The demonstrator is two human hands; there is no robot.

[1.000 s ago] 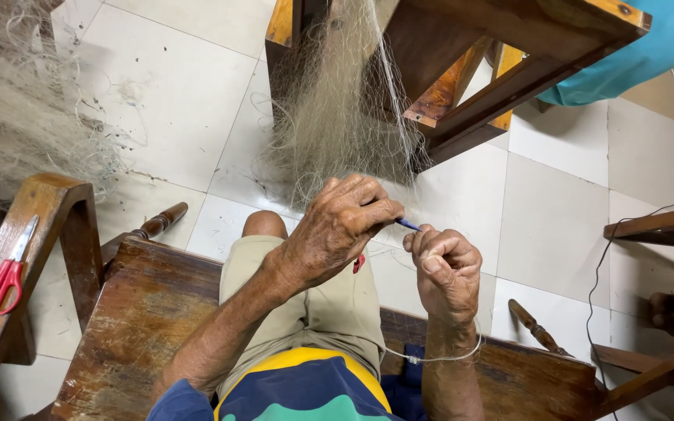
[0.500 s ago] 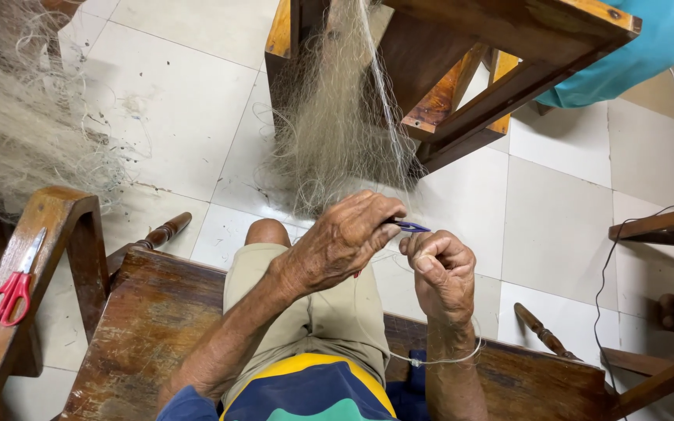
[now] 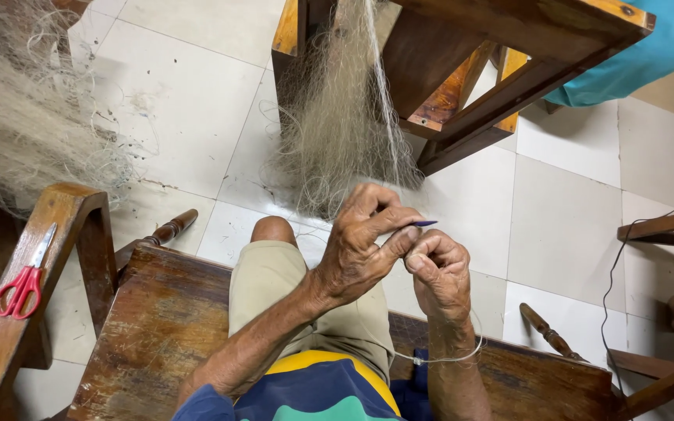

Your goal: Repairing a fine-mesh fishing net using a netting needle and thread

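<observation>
A thin blue netting needle (image 3: 424, 224) is pinched between the fingertips of the left hand (image 3: 360, 245), while the right hand (image 3: 440, 274) is closed on fine line just beside it, both held near the pale fishing net (image 3: 345, 132) hung from the far wooden chair (image 3: 501, 62).

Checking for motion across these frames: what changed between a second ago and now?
The left hand slid right until its fingers met the right hand, pinching the blue tool, whose tip now shows less. The net stayed hanging from the wooden chair; the red scissors stayed on the armrest.
</observation>
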